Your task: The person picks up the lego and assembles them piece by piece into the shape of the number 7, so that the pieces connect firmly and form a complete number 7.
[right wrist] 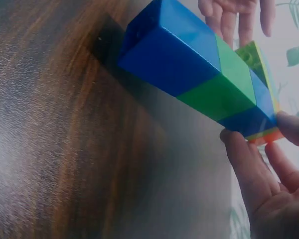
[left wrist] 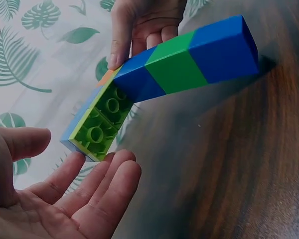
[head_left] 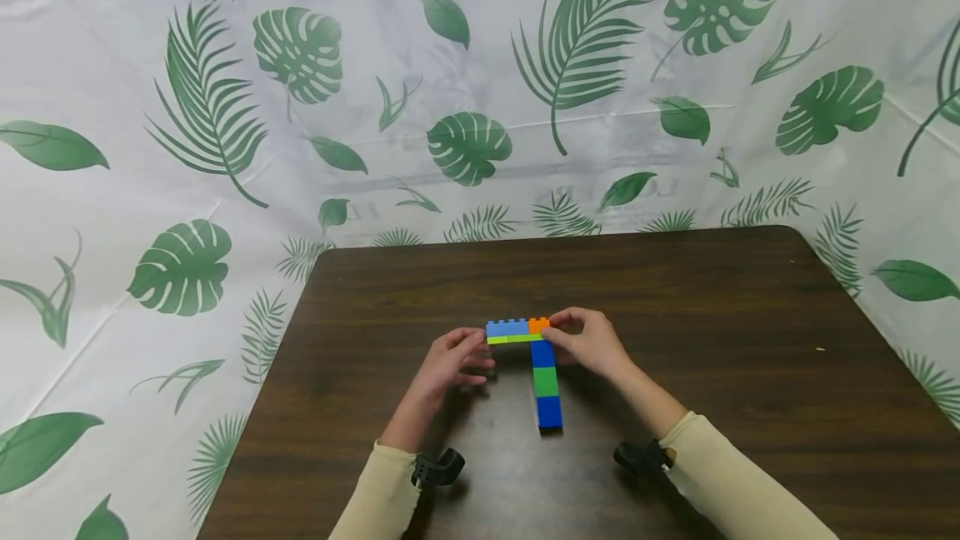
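A building-block structure has a column of a dark blue block (head_left: 542,355), a green block (head_left: 545,382) and another dark blue block (head_left: 549,412). Across its top runs a thin lime layer (left wrist: 93,142), its hollow underside facing the left wrist view. A light blue block (head_left: 507,328) and an orange block (head_left: 537,324) sit side by side on that layer. My right hand (head_left: 594,345) pinches the top corner by the orange block. At the overhanging end, my left hand (left wrist: 84,194) has its fingers spread, index fingertip right at the corner and thumb apart from it.
A dark brown wooden table (head_left: 420,290) lies under the structure. White sheeting (head_left: 390,65) with green leaf prints surrounds the table's back and sides. Black bands with curved mounts, such as the left mount (head_left: 438,468), circle both cream sleeves.
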Demonstrator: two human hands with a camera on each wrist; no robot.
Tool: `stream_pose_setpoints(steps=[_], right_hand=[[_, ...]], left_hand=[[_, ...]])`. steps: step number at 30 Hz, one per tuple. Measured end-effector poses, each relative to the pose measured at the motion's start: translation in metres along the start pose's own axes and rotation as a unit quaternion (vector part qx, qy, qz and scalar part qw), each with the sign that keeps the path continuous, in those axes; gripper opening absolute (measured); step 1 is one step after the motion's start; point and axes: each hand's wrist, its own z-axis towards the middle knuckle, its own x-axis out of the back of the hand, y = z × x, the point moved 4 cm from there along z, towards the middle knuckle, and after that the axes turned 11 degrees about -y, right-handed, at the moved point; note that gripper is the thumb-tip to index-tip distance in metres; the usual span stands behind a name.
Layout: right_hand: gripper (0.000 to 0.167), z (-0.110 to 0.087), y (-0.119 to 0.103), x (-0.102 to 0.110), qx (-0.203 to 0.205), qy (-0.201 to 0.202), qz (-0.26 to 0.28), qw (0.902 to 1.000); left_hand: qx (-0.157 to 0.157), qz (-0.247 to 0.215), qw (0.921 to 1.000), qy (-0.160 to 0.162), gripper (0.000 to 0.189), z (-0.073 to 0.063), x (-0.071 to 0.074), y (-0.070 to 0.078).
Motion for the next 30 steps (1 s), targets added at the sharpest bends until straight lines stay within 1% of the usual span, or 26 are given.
stream_pose_setpoints(steps=[2, 5, 9, 12, 16, 19, 24, 30], right_hand=[[0.033, 0.002, 0.004, -0.001, -0.013, 0.001, -0.002, 0.9999], [0.034, 0.003, 0.009, -0.002, -0.024, 0.004, -0.02, 0.9995], [0.033, 0.004, 0.011, -0.004, -0.033, 0.005, -0.048, 0.9983], [0.032, 0.005, 0.013, -0.006, -0.037, -0.004, -0.054, 0.9978], [0.033, 0.005, 0.016, -0.009, -0.035, -0.023, -0.06, 0.9973], [0.034, 0.005, 0.018, -0.01, -0.028, -0.032, -0.063, 0.9971], [0.033, 0.005, 0.02, -0.012, -0.02, -0.041, -0.067, 0.9967], [0.033, 0.005, 0.021, -0.013, -0.027, -0.05, -0.069, 0.996]], left_hand=[[0.005, 0.008, 1.0, -0.001, 0.044, 0.001, 0.001, -0.003], [0.011, 0.017, 0.9998, 0.002, 0.044, 0.003, 0.001, -0.008], [0.013, 0.026, 0.9994, 0.018, 0.042, 0.003, 0.001, -0.01], [0.013, 0.038, 0.9987, 0.031, 0.04, 0.003, 0.001, -0.011], [0.015, 0.045, 0.9982, 0.037, 0.04, 0.002, 0.002, -0.014], [0.018, 0.046, 0.9981, 0.036, 0.042, 0.001, 0.003, -0.016], [0.032, 0.063, 0.997, 0.031, 0.045, 0.0, 0.003, -0.018], [0.043, 0.083, 0.9954, 0.023, 0.045, -0.002, 0.005, -0.017]])
